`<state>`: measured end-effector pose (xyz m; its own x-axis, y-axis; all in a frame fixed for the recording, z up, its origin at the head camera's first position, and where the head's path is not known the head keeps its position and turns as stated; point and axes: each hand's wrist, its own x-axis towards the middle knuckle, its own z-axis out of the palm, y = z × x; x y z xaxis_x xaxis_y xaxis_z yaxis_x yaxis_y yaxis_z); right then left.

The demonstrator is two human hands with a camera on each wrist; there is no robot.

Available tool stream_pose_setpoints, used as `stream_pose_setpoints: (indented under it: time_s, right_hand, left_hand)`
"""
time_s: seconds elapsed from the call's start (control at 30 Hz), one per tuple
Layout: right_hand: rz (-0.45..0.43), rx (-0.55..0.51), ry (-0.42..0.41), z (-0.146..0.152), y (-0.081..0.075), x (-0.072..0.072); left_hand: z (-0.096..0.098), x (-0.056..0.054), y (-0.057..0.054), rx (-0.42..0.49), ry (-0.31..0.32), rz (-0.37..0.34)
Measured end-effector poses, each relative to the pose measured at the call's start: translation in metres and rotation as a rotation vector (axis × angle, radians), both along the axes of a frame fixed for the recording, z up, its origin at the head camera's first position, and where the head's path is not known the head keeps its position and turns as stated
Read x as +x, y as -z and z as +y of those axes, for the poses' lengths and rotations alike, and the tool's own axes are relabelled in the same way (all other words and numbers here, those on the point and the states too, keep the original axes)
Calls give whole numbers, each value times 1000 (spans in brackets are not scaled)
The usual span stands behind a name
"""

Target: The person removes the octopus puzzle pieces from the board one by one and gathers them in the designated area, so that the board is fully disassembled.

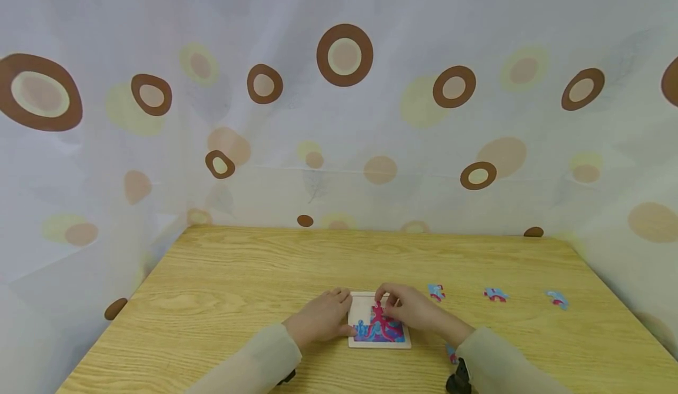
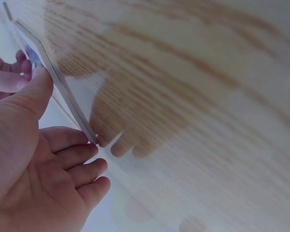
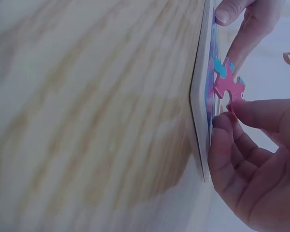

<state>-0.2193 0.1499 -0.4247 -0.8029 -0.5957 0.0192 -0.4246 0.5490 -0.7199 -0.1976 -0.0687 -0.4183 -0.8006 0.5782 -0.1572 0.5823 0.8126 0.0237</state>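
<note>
A square puzzle tray (image 1: 380,347) with a pale rim lies on the table, its lower part filled with blue, purple and pink pieces. My left hand (image 1: 324,317) rests along the tray's left side. In the left wrist view its thumb (image 2: 37,92) presses over the edge, and the other fingers lie extended near the tray's corner. My right hand (image 1: 410,307) pinches a pink and blue puzzle piece (image 3: 227,82) between thumb and finger. That piece stands tilted over the tray in the right wrist view, above the assembled part.
Several loose puzzle pieces lie to the right: one near the tray (image 1: 436,291), another puzzle piece (image 1: 495,294) farther right, and a third puzzle piece (image 1: 557,299) beyond. One more piece (image 1: 452,354) sits by the right sleeve. A patterned curtain (image 1: 344,146) hangs behind the wooden table (image 1: 238,282).
</note>
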Motion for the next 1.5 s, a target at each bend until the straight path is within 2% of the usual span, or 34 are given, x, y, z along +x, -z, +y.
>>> stream_pose_setpoints:
  time_s: [0.27,0.63,0.9,1.1,1.5]
  right_hand:
    - [-20,-29,71,-1,-4,1]
    - [-38,-80,45,1,-3,1]
    - [-83,-143,70,11,-17,4]
    - [-155,-187,78,41,-27,4]
    - [-289,-187,139,138,-27,15]
  left_hand:
    - [1,1,-2,-2,4,-3]
    - [1,-2,3,-10,-4,-5]
    - [1,0,-1,-6,-2,-25]
    - [0,2,-4,0,4,-32]
    - [-1,3,-5,7,9,-47]
